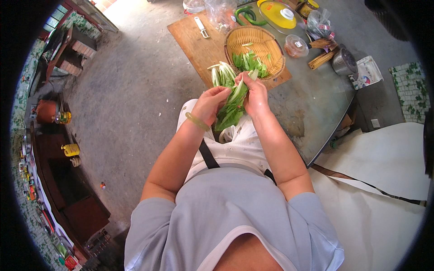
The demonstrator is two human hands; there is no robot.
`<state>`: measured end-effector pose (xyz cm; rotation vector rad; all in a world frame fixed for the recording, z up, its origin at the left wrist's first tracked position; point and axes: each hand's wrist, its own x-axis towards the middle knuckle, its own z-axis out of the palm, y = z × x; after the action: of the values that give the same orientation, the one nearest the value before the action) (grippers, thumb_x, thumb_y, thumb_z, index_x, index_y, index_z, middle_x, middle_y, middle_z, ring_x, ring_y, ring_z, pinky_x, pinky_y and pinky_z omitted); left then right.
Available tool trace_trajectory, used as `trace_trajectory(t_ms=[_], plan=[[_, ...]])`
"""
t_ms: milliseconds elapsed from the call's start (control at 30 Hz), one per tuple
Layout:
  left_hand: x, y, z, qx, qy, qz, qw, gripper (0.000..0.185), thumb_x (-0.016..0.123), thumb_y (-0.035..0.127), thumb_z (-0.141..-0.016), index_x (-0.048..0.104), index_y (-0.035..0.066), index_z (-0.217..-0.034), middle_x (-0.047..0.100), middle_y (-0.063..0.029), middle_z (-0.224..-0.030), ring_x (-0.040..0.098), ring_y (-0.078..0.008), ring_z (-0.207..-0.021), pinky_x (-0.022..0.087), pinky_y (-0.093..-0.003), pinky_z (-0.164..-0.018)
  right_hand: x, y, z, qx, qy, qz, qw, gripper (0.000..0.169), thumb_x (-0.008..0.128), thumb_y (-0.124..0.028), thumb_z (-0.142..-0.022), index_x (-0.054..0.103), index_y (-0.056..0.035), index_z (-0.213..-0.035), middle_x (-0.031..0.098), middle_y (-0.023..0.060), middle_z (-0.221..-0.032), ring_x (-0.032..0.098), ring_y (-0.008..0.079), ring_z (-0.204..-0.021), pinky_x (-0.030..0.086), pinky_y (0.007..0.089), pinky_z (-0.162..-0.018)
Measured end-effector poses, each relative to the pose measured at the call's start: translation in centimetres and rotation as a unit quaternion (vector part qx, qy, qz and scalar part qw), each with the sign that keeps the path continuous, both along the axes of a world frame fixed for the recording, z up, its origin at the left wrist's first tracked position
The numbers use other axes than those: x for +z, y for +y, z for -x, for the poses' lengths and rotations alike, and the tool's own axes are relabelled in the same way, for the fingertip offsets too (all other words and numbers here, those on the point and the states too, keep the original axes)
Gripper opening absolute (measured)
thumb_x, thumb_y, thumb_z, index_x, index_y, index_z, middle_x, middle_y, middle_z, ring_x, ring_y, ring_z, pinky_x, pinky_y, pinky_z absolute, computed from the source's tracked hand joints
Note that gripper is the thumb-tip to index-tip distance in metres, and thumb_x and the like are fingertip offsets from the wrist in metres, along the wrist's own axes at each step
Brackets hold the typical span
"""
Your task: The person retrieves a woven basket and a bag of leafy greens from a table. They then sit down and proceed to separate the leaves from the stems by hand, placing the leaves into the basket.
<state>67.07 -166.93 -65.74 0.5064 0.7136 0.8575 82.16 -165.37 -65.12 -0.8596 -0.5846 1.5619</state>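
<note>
Both my hands hold a leafy green stalk [234, 103] above my lap, its leaves hanging down and its pale stem pointing up. My right hand [255, 93] grips the stem near its upper end. The fingers of my left hand [213, 101] pinch the stalk's left side; a green bangle circles that wrist. Just beyond, a bunch of leafy greens with white stems [222, 74] lies on a wooden cutting board [193, 44]. Behind my right hand, a woven bamboo basket [251, 35] holds several torn green leaves [250, 62].
A white peeler [200, 25] and a plastic bag [222, 15] lie on the board. Farther right are green gourds [249, 15], a glass lid [282, 15], a plastic tub [296, 46], wooden chopsticks [322, 56] and a metal pot [344, 61]. The table edge [334, 135] runs along my right.
</note>
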Motion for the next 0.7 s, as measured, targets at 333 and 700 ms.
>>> trace_trajectory(t_ms=[333,700], plan=[[-0.3,0.2,-0.1,0.027,0.066,-0.047,0.996,0.019,0.055,0.008,-0.086,0.057,-0.001,-0.103,0.061,-0.0087,-0.094,0.060,-0.0158,-0.085,0.049,-0.0291,-0.076,-0.1,0.0,0.4,0.000,-0.042,-0.047,0.998,0.023,0.051,-0.026,-0.090,0.052,-0.0047,-0.079,0.055,0.0056,-0.078,0.052,0.0146,-0.073,0.041,0.0267,-0.068],[-1.0,0.9,0.8,0.064,0.040,-0.052,0.996,0.035,0.044,0.024,-0.094,0.052,-0.002,-0.117,0.061,-0.0128,-0.105,0.062,-0.0210,-0.090,0.049,-0.0324,-0.077,0.5,-0.3,0.3,-0.040,0.072,-0.013,0.997,0.022,0.047,-0.026,-0.093,0.047,-0.0047,-0.089,0.053,0.0089,-0.071,0.054,0.0205,-0.059,0.046,0.0327,-0.057]])
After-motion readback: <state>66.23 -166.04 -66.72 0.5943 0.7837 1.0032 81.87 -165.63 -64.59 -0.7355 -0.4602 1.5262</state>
